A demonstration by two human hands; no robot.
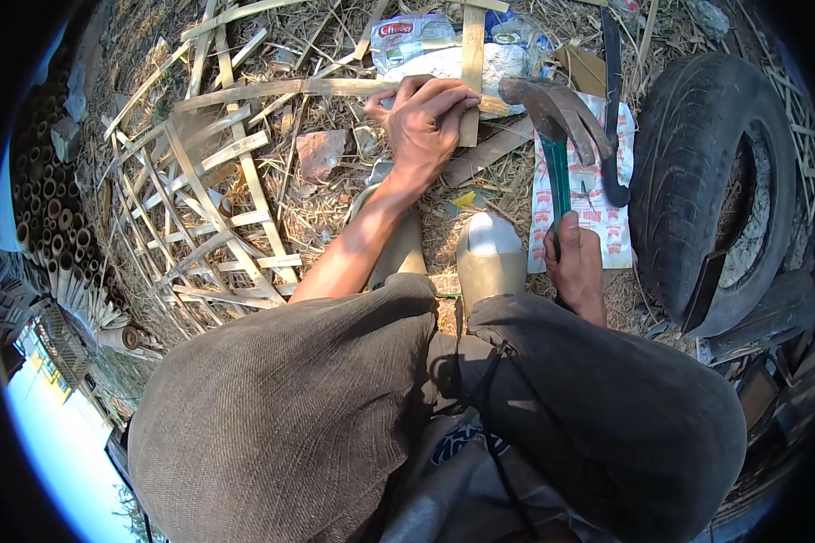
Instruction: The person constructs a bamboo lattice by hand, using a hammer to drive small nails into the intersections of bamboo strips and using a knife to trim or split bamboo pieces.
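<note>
My right hand (pixel 578 264) is wrapped round the green handle of a claw hammer (pixel 560 176). The hammer's rusty head is beside the right end of a long split-bamboo strip (pixel 335 87). A second, upright bamboo strip (pixel 473 54) crosses the first. At this crossing my left hand (pixel 421 127) is closed on the strips, its fingertips curled over and partly hidden. Behind the crossing lies a pale stone block (pixel 430 63). To the left, joined to the long strip, spreads a woven bamboo lattice (pixel 231 217). Several small nails (pixel 585 192) seem to lie on a printed plastic sheet (pixel 618 231).
On the right lies a worn tyre (pixel 688 172) with a dark machete-like blade (pixel 613 68) beside it. A reddish brick piece (pixel 323 154) sits on straw-covered ground left of my feet. Cut bamboo poles (pixel 56 213) are stacked at far left. A crumpled packet (pixel 407 38) lies ahead.
</note>
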